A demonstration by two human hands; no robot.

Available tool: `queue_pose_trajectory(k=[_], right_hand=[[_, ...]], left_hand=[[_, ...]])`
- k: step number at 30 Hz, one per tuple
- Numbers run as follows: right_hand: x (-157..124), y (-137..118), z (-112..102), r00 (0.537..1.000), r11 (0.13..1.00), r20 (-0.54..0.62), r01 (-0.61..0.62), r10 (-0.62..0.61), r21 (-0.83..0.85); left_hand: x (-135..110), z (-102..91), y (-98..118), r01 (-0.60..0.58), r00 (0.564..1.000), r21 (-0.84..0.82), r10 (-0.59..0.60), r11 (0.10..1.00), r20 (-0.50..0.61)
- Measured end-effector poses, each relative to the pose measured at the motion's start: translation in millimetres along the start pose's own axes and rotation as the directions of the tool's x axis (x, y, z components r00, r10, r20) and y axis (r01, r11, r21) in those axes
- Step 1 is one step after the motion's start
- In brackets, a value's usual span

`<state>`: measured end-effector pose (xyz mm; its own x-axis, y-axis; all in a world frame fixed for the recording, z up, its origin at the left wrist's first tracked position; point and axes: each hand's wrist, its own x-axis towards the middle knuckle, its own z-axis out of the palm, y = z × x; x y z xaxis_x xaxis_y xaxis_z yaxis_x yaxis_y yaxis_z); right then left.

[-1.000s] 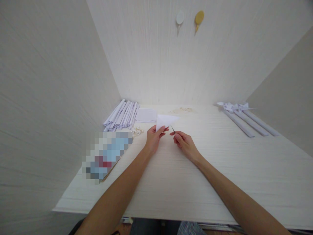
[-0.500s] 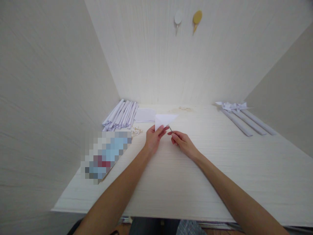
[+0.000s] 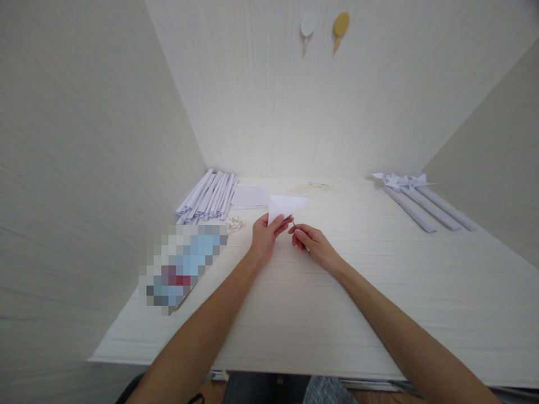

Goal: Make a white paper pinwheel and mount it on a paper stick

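Note:
My left hand pinches the near corner of a folded white paper triangle and holds it just above the pale table. My right hand is closed around a thin dark pointed tool, too small to name. Its tip sits right at the paper's lower edge beside my left thumb. The two hands almost touch at the middle of the table.
A bundle of rolled white paper sticks lies at the back left, with a white square sheet and a small heap of pale bits beside it. Finished paper pinwheels on sticks lie at the back right. A blurred-out package lies left.
My right hand has slid a little left toward my left hand, bringing the thin tool's tip up to the paper's edge. The left hand and paper stayed put.

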<state>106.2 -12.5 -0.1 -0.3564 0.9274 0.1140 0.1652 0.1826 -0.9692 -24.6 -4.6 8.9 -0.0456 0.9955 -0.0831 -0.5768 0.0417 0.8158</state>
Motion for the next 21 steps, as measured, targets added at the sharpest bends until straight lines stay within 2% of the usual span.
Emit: queue_pose_trajectory(k=[8,21], right_hand=[[-1.9,-4.0,0.5,1.000,0.995,-0.009,0.018,-0.019,-0.097],[-0.4,-5.7,0.0,1.000,0.992,-0.007,0.006,-0.007,-0.129]], left_hand=[[0.3,-1.2,0.2,-0.007,1.000,0.017,0.007,1.000,0.014],[1.1,-0.8,-0.1,-0.008,1.000,0.010,0.008,1.000,0.007]])
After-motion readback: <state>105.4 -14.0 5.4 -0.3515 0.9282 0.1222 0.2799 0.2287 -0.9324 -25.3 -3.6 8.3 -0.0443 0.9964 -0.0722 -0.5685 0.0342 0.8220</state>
